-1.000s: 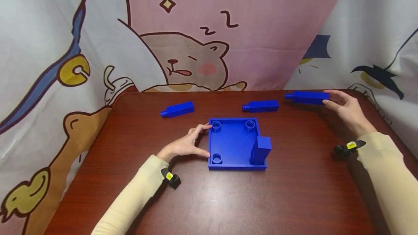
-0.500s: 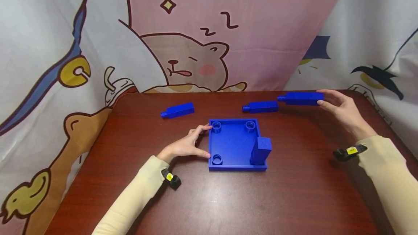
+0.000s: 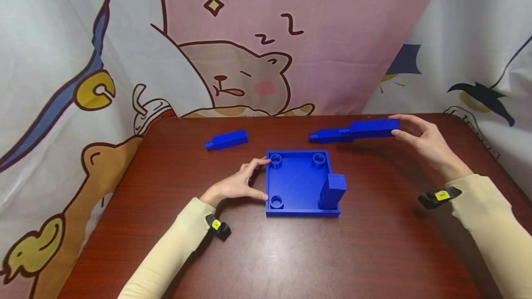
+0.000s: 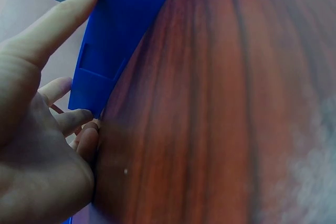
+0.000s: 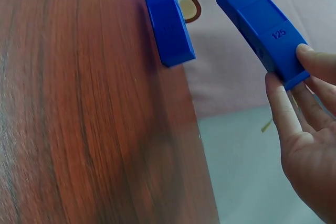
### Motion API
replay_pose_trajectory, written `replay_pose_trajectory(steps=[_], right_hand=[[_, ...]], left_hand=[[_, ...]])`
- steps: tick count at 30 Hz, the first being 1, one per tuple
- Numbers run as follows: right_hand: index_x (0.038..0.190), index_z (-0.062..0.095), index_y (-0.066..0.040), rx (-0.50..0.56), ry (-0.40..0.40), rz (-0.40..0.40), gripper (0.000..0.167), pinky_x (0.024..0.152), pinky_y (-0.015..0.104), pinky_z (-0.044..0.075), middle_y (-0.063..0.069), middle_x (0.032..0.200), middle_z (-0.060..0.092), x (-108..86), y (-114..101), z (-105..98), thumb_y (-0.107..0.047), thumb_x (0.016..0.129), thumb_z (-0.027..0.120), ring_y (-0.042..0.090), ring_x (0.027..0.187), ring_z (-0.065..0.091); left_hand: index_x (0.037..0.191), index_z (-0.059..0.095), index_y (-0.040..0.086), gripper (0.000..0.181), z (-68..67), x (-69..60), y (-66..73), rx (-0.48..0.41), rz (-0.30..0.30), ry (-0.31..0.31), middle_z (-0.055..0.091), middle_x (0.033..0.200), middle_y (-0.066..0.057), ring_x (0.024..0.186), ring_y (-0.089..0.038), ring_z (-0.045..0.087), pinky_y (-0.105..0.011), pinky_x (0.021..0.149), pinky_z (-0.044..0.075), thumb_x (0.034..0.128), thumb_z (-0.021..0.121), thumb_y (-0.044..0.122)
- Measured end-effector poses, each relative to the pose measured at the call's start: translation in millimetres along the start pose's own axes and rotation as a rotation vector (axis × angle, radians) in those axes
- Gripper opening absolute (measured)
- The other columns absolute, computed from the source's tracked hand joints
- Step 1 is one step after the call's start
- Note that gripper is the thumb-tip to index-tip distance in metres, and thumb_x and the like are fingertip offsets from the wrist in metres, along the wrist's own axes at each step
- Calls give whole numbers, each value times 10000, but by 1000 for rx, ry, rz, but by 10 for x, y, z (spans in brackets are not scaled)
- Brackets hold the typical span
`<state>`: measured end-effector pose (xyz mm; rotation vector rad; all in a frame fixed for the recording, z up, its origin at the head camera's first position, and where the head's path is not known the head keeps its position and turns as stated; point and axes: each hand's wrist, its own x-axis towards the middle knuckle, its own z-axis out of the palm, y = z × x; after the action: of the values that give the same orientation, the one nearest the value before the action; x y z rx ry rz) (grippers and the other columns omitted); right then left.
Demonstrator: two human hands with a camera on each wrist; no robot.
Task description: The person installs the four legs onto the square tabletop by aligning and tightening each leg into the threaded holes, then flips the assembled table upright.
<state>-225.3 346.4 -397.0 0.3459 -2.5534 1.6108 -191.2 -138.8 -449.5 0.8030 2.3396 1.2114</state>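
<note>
My right hand [image 3: 428, 140] pinches the rear end of a blue square leg [image 3: 374, 128] marked 125 in the right wrist view; its threaded tip points left. That leg is raised off the table and overlaps another blue leg [image 3: 334, 135] lying behind the tray; the right wrist view shows a gap between them. My left hand [image 3: 237, 183] rests against the left wall of a square blue tray [image 3: 302, 213], thumb near the front corner, fingers at the back one. One leg [image 3: 333, 190] stands upright in the tray's front right corner. Threaded sockets [image 3: 275, 160] occupy the other corners.
A further blue leg [image 3: 226, 140] lies at the back left of the brown wooden table [image 3: 266, 262]. Behind the table's far edge hangs a cartoon-printed curtain [image 3: 332, 36]. Dark wrist cameras [image 3: 439, 196] are strapped over both sleeves.
The right hand has carried its leg leftward, from beside the other lying leg to overlapping it in the head view. Left hand and tray have stayed in place.
</note>
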Motion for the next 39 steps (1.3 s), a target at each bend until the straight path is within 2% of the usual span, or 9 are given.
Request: replay_pose_trajectory(steps=[5,17,26,27,28,33,36,39], right_hand=[[1336,518,-8,-34,-21,-7,406,760,123,453,-137,1127,616,-22,-45,68,-64,946,615,9,971,588],[1362,516,-75,-73,-99,0,419,799,134,455,-73,1228,575,-39,-155,244,-173,965,609,35,1024,583],[1356,520,-52,-37,-171,-38,412,827,157,459,41,1304,557,-45,-195,397,-128,961,610,75,1084,571],[1351,527,-59,-38,-174,-46,407,835,156,453,59,1307,559,-42,-201,411,-123,958,612,82,1088,571],[1347,535,-70,-37,-178,-51,402,840,156,449,63,1309,561,-38,-204,423,-123,957,615,85,1089,572],[1321,569,-82,-43,-183,-102,385,863,158,435,119,1302,570,-3,-224,474,-93,941,633,88,1096,574],[1320,570,-70,-35,-185,-107,387,867,158,434,138,1298,569,7,-253,490,-103,941,636,93,1108,566],[1311,574,-48,-29,-177,-128,380,862,157,438,93,1276,592,34,-311,505,-93,939,637,92,1118,562]], left_hand=[[1467,302,170,907,1,-1,-7,-4,5,-4,187,1585,19,1301,-274,247,-504,1032,257,749,849,264],[1459,310,162,901,-16,4,3,-5,16,2,185,1587,20,1302,-272,248,-512,1029,258,746,852,258],[1454,320,165,895,4,-3,-4,17,12,12,206,1582,0,1301,-275,264,-497,1027,269,742,854,260],[1452,322,162,890,5,-4,-5,16,17,15,207,1582,-3,1299,-279,266,-497,1025,272,744,853,261],[1452,322,137,884,-2,-21,51,8,17,15,204,1583,-27,1302,-300,265,-504,1025,269,749,849,234],[1454,323,126,873,2,-32,58,-6,29,18,188,1587,-52,1308,-339,260,-530,1020,264,757,842,210],[1451,327,155,876,10,-18,5,6,25,18,185,1589,-17,1308,-308,261,-512,1021,273,752,848,245],[1452,324,159,884,12,-13,-5,13,18,16,178,1591,-2,1308,-288,258,-497,1028,272,748,850,256]])
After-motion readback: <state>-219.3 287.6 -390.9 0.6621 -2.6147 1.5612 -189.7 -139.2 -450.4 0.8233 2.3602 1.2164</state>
